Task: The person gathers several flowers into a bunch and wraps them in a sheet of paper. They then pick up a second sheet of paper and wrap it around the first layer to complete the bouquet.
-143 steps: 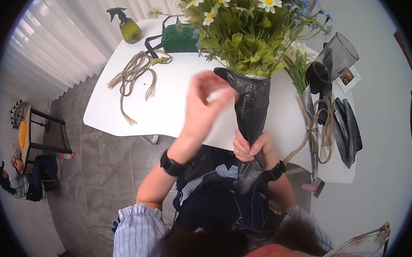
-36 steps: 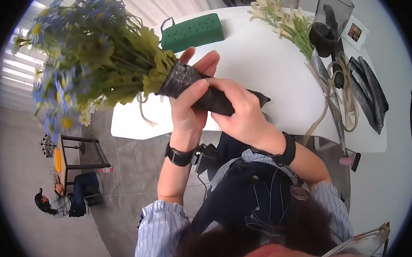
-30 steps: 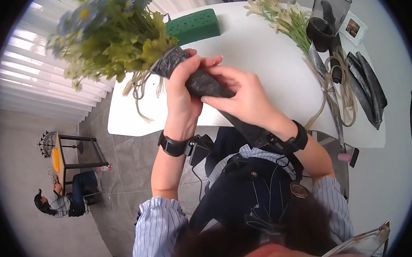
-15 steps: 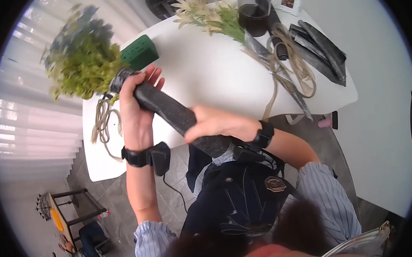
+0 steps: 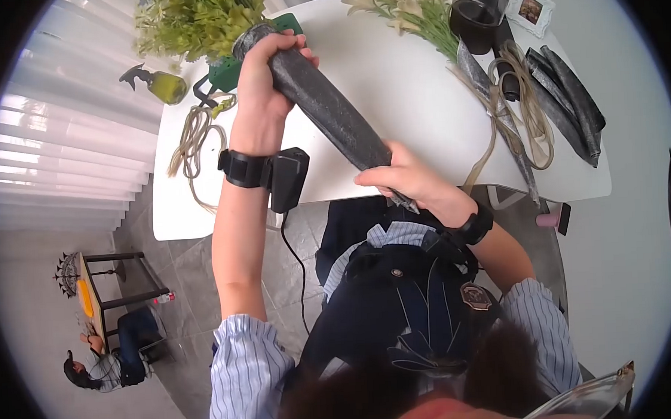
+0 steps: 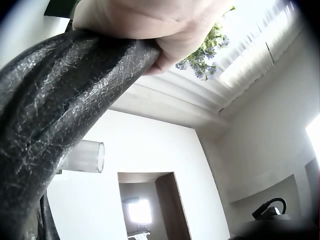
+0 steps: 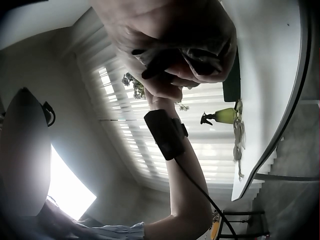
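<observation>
A bouquet of leafy green stems and flowers (image 5: 200, 24) points to the upper left, its blooms partly cut off by the head view's edge. Black crinkled wrapping (image 5: 331, 108) with silvery scuffs runs from below the leaves as a long, narrow sleeve. Around the sleeve's upper part, just under the leaves, my left hand (image 5: 266, 81) is curled. My right hand (image 5: 420, 179) grips the lower end, thumb across the front. Up close in the left wrist view the wrapping (image 6: 65, 110) looks creased. The right wrist view shows my right hand (image 7: 175, 50) with fingers bent.
On the white table (image 5: 390, 95) are a green perforated block (image 5: 228, 75), a spray bottle (image 5: 167, 87) and loose cord (image 5: 194, 141). White lilies (image 5: 409, 15), a dark clear-topped vase (image 5: 477, 20), black rolls (image 5: 570, 98) and a framed picture (image 5: 530, 8) stand or lie right. Another person (image 5: 106, 362) sits far left.
The bouquet has gone from upright to tilted up-left. My left hand now holds the wrapping's upper part, and my right hand has slid down the sleeve to its lower end.
</observation>
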Tool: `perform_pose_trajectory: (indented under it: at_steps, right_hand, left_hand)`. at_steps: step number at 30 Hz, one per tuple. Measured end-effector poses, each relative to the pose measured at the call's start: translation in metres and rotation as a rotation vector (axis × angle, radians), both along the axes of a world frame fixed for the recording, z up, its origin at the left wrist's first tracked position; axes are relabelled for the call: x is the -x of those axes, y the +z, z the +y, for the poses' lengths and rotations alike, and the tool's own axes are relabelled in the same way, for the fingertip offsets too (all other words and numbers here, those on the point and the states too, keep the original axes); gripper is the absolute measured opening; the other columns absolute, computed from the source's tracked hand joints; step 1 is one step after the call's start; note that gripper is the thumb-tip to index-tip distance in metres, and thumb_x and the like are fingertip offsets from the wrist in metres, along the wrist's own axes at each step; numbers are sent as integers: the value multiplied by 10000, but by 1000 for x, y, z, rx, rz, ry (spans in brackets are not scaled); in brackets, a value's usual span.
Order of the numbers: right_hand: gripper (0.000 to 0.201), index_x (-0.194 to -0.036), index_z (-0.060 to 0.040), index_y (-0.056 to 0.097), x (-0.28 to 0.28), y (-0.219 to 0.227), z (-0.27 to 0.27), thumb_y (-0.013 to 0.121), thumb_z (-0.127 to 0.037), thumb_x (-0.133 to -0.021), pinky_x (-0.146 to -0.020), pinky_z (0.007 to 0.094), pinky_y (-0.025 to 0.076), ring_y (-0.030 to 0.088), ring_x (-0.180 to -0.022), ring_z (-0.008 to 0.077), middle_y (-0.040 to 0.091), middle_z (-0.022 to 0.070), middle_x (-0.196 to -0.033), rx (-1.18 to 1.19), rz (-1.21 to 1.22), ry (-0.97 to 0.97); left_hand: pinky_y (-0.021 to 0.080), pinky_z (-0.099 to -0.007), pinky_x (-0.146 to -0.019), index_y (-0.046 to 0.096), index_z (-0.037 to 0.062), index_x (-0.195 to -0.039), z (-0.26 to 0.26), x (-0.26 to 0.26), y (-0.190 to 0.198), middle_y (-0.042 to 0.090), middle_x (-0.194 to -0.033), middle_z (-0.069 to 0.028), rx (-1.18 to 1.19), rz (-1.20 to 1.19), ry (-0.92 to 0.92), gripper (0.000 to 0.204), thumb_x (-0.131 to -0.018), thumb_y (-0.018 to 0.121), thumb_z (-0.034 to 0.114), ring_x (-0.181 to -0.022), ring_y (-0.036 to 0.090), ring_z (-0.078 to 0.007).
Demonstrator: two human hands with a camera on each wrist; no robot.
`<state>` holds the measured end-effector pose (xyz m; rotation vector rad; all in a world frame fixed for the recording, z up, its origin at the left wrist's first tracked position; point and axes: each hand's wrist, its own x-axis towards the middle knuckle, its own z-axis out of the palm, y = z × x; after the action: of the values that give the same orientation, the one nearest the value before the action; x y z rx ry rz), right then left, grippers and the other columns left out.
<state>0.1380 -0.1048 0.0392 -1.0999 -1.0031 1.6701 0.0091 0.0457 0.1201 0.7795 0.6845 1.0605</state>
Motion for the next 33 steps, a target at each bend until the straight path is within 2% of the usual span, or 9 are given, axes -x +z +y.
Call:
perform_pose_trajectory:
  at_steps: [5, 9, 11, 16, 19, 24, 26, 28, 33]
  right_hand:
    - [340, -1033, -3, 514, -1, -7, 1, 671, -106, -750, -452, 190, 382, 490, -537, 59, 571, 28, -753, -143, -80, 105]
    - [257, -1029, 2, 491, 5, -20, -2, 591, -120, -827, -419, 194, 412, 519, -531, 68, 632, 103, -831, 103, -19, 60]
    - [163, -953, -9, 511, 5, -22, -2, 556, -120, -843, -348, 178, 315, 471, -467, 58, 601, 72, -711, 43, 29, 95]
    - [343, -712, 45, 576, 19, -41, 3, 601, -285, -805, -471, 329, 388, 484, -469, 153, 532, 69, -564, -318, -219, -193]
    - [315, -776, 34, 574, 10, -21, -4, 595, -276, -825, -524, 287, 383, 475, -575, 110, 551, 28, -658, -325, -486, -83]
    - [355, -918, 48, 553, 18, -17, -8, 598, -289, -817, -582, 296, 408, 513, -645, 135, 538, 110, -680, -332, -302, -8]
    - [620, -1092, 99, 452, -1, 23, -24, 606, -417, -785, -695, 393, 459, 597, -766, 347, 587, 245, -846, -362, -576, 24]
    - [714, -1236, 75, 375, -31, 35, -35, 618, -411, -773, -872, 391, 394, 521, -1025, 345, 506, 268, -1129, -991, -896, -378]
    - [555, -1181, 71, 425, -43, 109, -74, 557, -319, -808, -804, 352, 415, 546, -970, 301, 531, 240, -1104, -1213, 353, -230]
  left_hand:
    - [476, -341, -578, 528, 37, -756, 6, 6, 1, 539, -629, -49, 7, -21, -24, 123, -730, 635, 91, -535, 538, -171]
    - [467, -316, -542, 547, 23, -773, 10, 9, -1, 536, -603, -44, -58, 12, 6, 140, -722, 650, 102, -497, 528, -158]
    - [459, -317, -562, 542, 23, -776, 12, 13, 0, 524, -613, -45, -55, -10, -5, 138, -720, 645, 96, -508, 522, -161]
    - [441, -307, -604, 479, 58, -749, 8, 12, 7, 502, -608, -30, -5, 10, -2, 136, -737, 614, 67, -534, 501, -150]
    - [435, -304, -599, 476, 59, -747, 7, 13, 7, 495, -605, -25, -3, 2, -38, 131, -743, 606, 71, -537, 498, -146]
    - [404, -275, -595, 495, -20, -809, 18, 23, 0, 454, -618, -26, 9, -124, -135, 100, -753, 560, 31, -543, 448, -130]
    - [413, -288, -582, 480, 3, -769, 17, 26, 10, 454, -607, -27, 19, -138, -125, 98, -742, 565, 43, -528, 451, -137]
    - [426, -302, -576, 467, 21, -739, 24, 36, 22, 458, -596, -30, 22, -176, -77, 107, -730, 570, 51, -515, 460, -146]
    - [428, -291, -568, 465, 12, -730, 44, 52, 37, 442, -598, -23, 58, -321, -110, 79, -732, 542, 32, -518, 454, -130]
